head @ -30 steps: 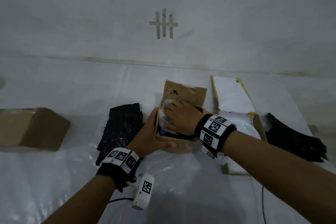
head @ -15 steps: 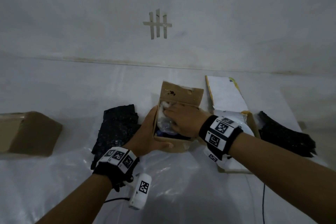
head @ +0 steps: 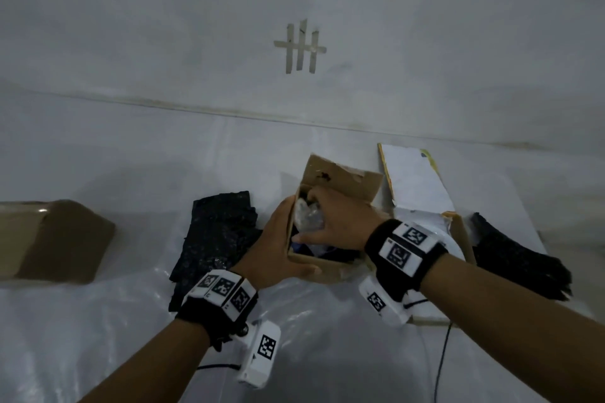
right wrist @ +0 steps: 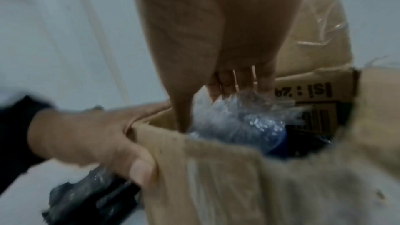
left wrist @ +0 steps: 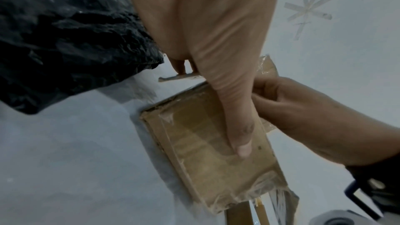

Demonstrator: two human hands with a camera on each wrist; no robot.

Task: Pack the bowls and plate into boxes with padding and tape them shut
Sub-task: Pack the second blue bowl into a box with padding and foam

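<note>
Nearest the person, the left hand (head: 278,249) braces the small cardboard box (head: 327,268): its thumb lies pressed flat along the near wall while the other fingers wrap the left wall, so the box is clasped at its corner. Just beyond that thumb, the right hand (head: 340,222) reaches down into the open top, fingers held together and bent over a wad of clear bubble wrap (right wrist: 238,119). Whether they pinch the wrap or only push it down cannot be told from these views. Under the fingertips, below the wrap, something dark blue shows in the box, likely a bowl, though its shape is hidden. The box's lid flap (head: 340,180) stands open just past the right hand's fingertips, so I judge this box to be at the padding stage, with closing and taping still to do. To the right of the right wrist, a second open box (head: 458,232) holds a white rounded dish, its white flap raised behind; it is neither padded over nor shut. Sheets of black padding (head: 219,232) lie just left of the left fingers, and more black padding sits well to the right. Far left of both hands rests a closed brown box (head: 55,242), possibly already finished.
</note>
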